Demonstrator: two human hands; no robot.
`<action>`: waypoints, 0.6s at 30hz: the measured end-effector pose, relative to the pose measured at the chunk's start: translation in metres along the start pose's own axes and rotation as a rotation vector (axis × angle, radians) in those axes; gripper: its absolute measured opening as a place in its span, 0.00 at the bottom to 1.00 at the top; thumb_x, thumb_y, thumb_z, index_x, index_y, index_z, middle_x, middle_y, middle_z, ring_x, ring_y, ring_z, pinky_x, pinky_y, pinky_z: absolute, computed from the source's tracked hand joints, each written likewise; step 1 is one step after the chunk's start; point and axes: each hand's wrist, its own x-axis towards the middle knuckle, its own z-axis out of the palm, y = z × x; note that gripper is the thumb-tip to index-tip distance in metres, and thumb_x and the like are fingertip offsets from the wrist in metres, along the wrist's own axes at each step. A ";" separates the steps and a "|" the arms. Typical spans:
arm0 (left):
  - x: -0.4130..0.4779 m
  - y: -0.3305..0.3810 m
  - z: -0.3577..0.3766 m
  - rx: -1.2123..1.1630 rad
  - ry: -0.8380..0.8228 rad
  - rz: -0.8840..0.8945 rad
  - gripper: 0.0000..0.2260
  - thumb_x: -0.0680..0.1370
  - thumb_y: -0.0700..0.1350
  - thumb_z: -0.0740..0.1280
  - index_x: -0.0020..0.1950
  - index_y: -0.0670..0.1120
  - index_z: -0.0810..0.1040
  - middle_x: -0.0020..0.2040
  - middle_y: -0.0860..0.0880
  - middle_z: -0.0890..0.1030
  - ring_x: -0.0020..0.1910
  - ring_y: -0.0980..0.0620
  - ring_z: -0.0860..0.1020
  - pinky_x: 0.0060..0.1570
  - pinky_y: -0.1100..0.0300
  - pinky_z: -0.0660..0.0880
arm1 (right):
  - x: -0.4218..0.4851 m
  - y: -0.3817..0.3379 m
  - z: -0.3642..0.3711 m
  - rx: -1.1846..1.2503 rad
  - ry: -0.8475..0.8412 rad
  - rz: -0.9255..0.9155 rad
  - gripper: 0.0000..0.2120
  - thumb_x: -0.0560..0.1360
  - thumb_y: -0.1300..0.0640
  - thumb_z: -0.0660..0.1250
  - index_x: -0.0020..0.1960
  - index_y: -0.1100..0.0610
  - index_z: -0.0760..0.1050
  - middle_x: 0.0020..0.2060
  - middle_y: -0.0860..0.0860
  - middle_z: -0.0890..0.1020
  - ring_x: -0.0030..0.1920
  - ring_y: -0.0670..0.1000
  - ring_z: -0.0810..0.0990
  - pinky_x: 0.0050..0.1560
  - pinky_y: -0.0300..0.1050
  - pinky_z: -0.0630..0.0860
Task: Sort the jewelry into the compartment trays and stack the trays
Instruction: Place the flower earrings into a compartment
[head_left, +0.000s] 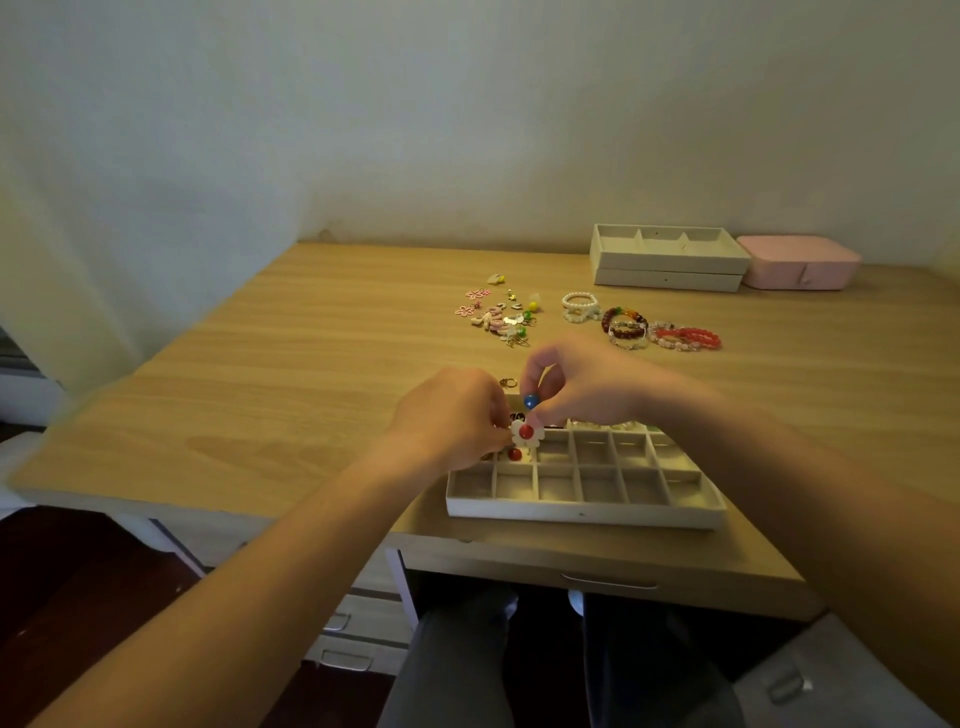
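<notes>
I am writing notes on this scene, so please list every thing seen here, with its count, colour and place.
desk: one, light wood, under everything
compartment tray: one, cream, near the desk's front edge
stacked trays: two, cream, far right of the desk
box: one, pink, right of the stacked trays
bracelets: several, pearl white, dark red, pink-red, mid desk at right
small jewelry pile: many, pink, gold, green, left of the bracelets
ring: one, gold, on the desk beyond the hands
red bead piece: one, red, in a left compartment
flower piece: one, white with red centre, pinched by left hand
blue bead piece: one, blue, pinched by right hand
left hand: over the tray's left part
right hand: over the tray's far edge
</notes>
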 end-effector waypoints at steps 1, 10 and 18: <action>0.000 0.001 0.001 0.036 0.009 -0.005 0.06 0.73 0.52 0.75 0.47 0.53 0.85 0.43 0.54 0.83 0.43 0.53 0.81 0.44 0.53 0.81 | 0.000 0.000 0.001 -0.004 -0.001 0.002 0.10 0.72 0.60 0.78 0.51 0.54 0.81 0.43 0.51 0.86 0.46 0.51 0.85 0.50 0.46 0.82; 0.003 0.007 0.010 0.183 0.036 0.030 0.08 0.72 0.54 0.75 0.47 0.52 0.83 0.44 0.51 0.80 0.45 0.48 0.79 0.42 0.54 0.78 | -0.001 0.007 -0.004 0.041 0.024 0.006 0.10 0.72 0.60 0.78 0.51 0.54 0.81 0.42 0.51 0.86 0.45 0.51 0.86 0.52 0.50 0.84; 0.009 0.009 0.022 0.158 0.096 -0.055 0.12 0.73 0.57 0.73 0.47 0.50 0.82 0.40 0.51 0.78 0.39 0.50 0.78 0.38 0.54 0.79 | -0.002 0.014 -0.008 0.080 0.038 0.011 0.10 0.71 0.60 0.79 0.50 0.54 0.82 0.42 0.51 0.87 0.43 0.51 0.86 0.49 0.49 0.85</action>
